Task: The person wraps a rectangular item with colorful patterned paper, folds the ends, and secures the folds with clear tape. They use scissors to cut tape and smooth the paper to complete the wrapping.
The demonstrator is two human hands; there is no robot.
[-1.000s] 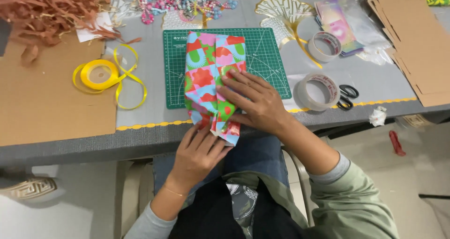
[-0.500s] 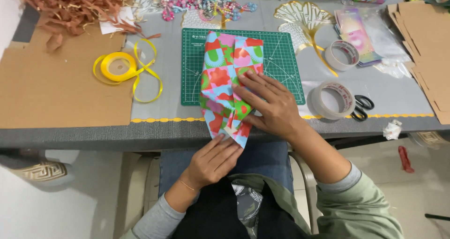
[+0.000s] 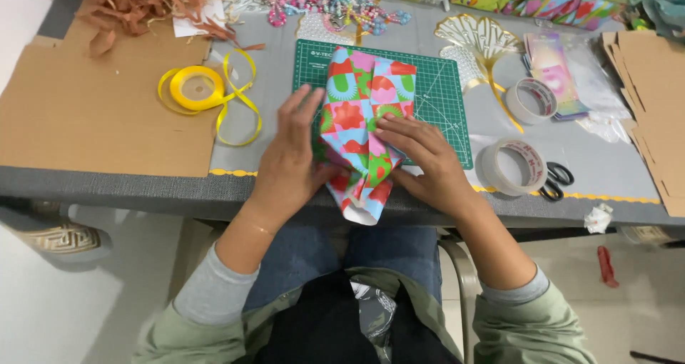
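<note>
My left hand [image 3: 289, 160] is up from below the worktop [image 3: 128, 185] edge now, fingers [image 3: 303, 107] spread flat on the parcel's left side. Right hand [image 3: 421, 157] presses the wrapped parcel [image 3: 364, 114], on the green mat [image 3: 435, 100], near end overhanging. Both hands hold folds; paper's pinned, w/ tape roll [image 3: 512, 165] near.

Craft workshop: cutting mat [image 3: 442, 100], tape rolls [image 3: 512, 166], ribbon spool [image 3: 194, 88] crowd the table [image 3: 128, 185].
</note>
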